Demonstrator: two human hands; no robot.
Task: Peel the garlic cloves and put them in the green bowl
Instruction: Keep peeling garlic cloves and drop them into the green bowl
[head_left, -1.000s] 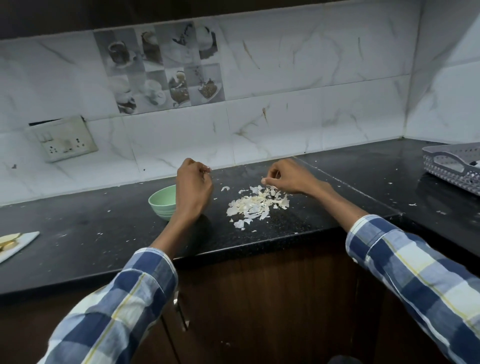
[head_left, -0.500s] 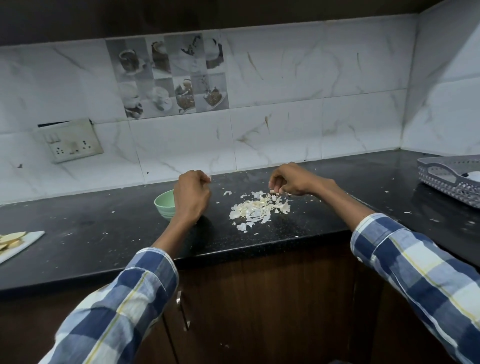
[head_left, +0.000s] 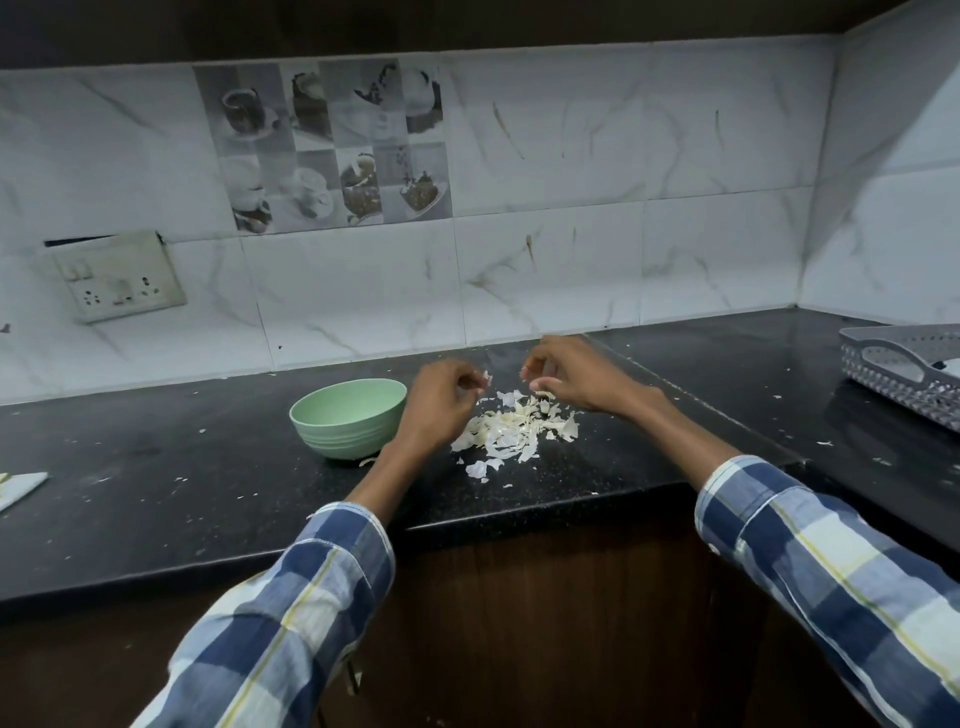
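- The counter (head_left: 156, 499) is black and speckled, running along a white marble-look tiled wall (head_left: 597, 208) and turning a corner at the right.
- Two arms in blue-and-white checked sleeves (head_left: 291, 623) reach in from the near edge.
- A grey perforated tray (head_left: 893, 374) sits at the far right of the counter, well apart from the hands.
- The green bowl (head_left: 347, 418) stands upright on the counter, just left of the left wrist (its inside is turned away, so what it holds cannot be told).
- A heap of pale garlic skins (head_left: 511, 431) lies on the counter between and just below the two hands.
- The left hand (head_left: 441, 400) has its fingers curled, pinching a small white scrap (head_left: 486, 378) at the fingertips; whether it is a clove or only skin cannot be told.
- The right hand (head_left: 566, 376) hovers over the far edge of the heap, fingers curled in; a pale bit shows at its fingertips, too small to name.
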